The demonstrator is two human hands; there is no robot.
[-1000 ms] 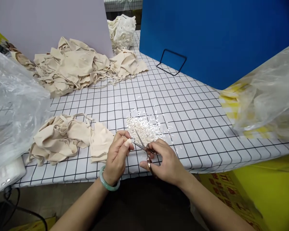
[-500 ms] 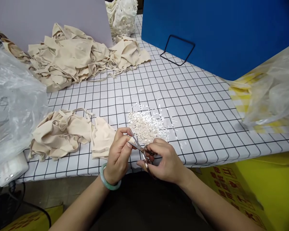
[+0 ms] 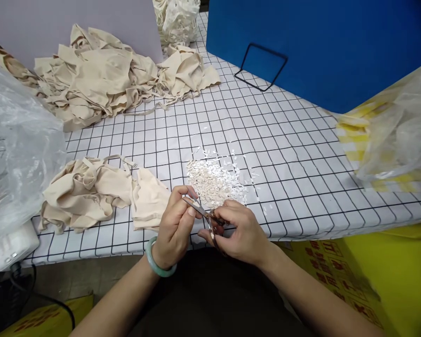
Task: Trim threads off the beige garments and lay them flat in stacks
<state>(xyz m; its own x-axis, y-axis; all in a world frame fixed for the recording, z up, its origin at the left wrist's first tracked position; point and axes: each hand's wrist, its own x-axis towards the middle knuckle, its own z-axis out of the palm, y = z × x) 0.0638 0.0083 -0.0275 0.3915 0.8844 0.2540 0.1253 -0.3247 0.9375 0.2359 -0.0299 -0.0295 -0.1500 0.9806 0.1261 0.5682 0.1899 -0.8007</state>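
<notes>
My right hand point(image 3: 242, 229) grips the bronze-coloured handles of a small pair of scissors point(image 3: 200, 209), whose blades point to the upper left. Close by, my left hand point(image 3: 177, 220), with a green bangle at the wrist, has its fingers pinched together at the blade tips. Whatever sits between those fingertips is too small and too covered to name. Just beyond both hands lies a heap of tiny white and beige clippings point(image 3: 215, 180). A flat beige cloth piece point(image 3: 147, 199) rests left of my left hand, beside a crumpled beige cloth bundle point(image 3: 86, 194).
A larger pile of beige cloth point(image 3: 101, 77) lies at the back left of the checked tablecloth point(image 3: 294, 154). Clear plastic point(image 3: 21, 135) and a white power strip point(image 3: 16, 245) are on the left. A blue board point(image 3: 301, 42) with a black wire stand point(image 3: 261, 68) rises behind.
The scissor blades have closed a little and shifted slightly at my left fingertips. A small cream piece seen there earlier is no longer plain. The view has tilted slightly.
</notes>
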